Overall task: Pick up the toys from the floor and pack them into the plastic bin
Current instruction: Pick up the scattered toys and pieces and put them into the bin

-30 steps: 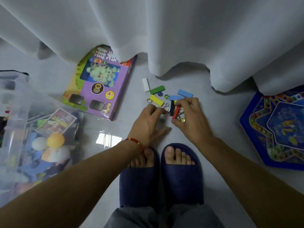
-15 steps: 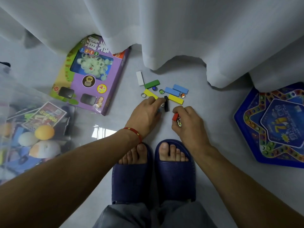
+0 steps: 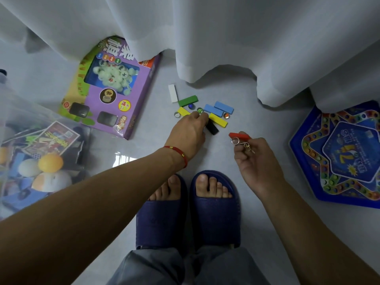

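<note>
- Pinching a red block and wire rings, right hand hangs above floor.
- Left hand, fingers curled, touches the blocks; grip hidden.
- Plastic bin at 9 o'clock.

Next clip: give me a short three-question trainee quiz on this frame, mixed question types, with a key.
1. True or false: the right hand holds a red block and wire rings.
2. Which block lies nearest the curtain? A white block B black block C green block
3. Fill in: the plastic bin sits on the person's ____ side.

Key: 1 true; 2 A; 3 left.
</note>
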Demonstrator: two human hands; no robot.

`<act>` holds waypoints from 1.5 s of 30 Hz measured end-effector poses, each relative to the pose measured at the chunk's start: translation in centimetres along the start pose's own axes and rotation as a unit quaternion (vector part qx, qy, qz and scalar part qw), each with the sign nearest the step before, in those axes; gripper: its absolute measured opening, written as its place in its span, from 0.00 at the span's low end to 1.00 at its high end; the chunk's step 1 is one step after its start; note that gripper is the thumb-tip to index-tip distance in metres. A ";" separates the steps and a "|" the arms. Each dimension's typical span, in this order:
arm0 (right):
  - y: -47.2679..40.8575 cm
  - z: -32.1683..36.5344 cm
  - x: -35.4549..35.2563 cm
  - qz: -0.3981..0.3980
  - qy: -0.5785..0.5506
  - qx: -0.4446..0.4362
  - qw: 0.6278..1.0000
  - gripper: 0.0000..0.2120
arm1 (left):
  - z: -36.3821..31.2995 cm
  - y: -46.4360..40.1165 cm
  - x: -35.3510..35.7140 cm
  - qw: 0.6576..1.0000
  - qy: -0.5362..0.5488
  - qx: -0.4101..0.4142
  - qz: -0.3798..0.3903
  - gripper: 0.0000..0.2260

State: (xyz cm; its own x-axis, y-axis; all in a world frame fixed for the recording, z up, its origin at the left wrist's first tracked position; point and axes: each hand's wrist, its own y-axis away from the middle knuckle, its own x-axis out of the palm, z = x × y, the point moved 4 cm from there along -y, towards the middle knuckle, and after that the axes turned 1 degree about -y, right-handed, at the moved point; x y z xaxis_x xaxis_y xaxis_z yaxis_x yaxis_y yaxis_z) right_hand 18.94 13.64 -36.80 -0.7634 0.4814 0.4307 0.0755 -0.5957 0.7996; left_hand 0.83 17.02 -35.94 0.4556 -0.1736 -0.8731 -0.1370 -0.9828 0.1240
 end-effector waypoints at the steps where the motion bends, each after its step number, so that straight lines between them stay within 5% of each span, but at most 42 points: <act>1: 0.1 0.0 0.1 0.020 -0.018 0.014 1.000 0.11 | -0.1 -0.1 0.0 1.000 0.001 -0.008 0.007 0.09; 9: 0.5 -0.7 0.4 0.079 -0.034 0.053 0.995 0.10 | 0.0 -0.3 1.1 0.994 -0.035 -0.059 0.091 0.12; 14: 1.1 -0.8 0.8 0.126 -0.048 0.081 0.987 0.14 | 0.1 0.6 0.2 0.982 0.083 -0.150 0.075 0.07; 16: 1.6 -0.8 1.4 0.153 -0.042 0.091 0.983 0.15 | -0.1 2.3 -1.0 0.919 0.287 -0.263 0.058 0.05; 19: 3.3 -0.4 2.5 0.179 0.026 0.110 0.977 0.15 | -1.1 6.1 -3.6 0.772 0.523 -0.358 0.047 0.03; 22: 5.8 0.0 5.2 0.163 0.161 0.144 0.963 0.15 | -2.2 10.4 -8.1 0.686 0.625 -0.373 0.031 0.07; 25: 8.8 -0.4 10.1 0.134 0.375 0.114 0.910 0.13 | -2.0 15.8 -13.6 0.603 0.698 -0.386 -0.003 0.07; 29: 15.3 -3.4 19.7 0.226 0.450 0.130 0.854 0.12 | 1.1 23.4 -20.0 0.508 0.760 -0.382 -0.134 0.07; 33: 22.3 -9.0 28.6 0.312 0.485 0.185 0.795 0.09 | 5.6 30.7 -25.3 0.501 0.717 -0.398 -0.276 0.04; 38: 28.0 -16.3 37.1 0.344 0.474 0.119 0.801 0.10 | 9.9 36.0 -28.6 0.455 0.700 -0.423 -0.353 0.13; 42: 27.9 -17.2 39.1 0.326 0.559 0.034 0.762 0.20 | 10.3 36.0 -30.5 0.514 0.656 -0.432 -0.344 0.18; 45: 25.5 -13.7 37.3 0.305 0.625 0.018 0.718 0.22 | 9.3 34.4 -31.6 0.562 0.615 -0.417 -0.363 0.08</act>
State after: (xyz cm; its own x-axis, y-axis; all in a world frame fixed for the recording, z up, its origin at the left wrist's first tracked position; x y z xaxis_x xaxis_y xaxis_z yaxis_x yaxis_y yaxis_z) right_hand -16.41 7.55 -6.07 -0.5591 -0.8290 0.0120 0.6405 -0.4226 0.6412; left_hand -26.47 -10.67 -8.55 0.4591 0.8842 0.0856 0.7043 -0.4210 0.5716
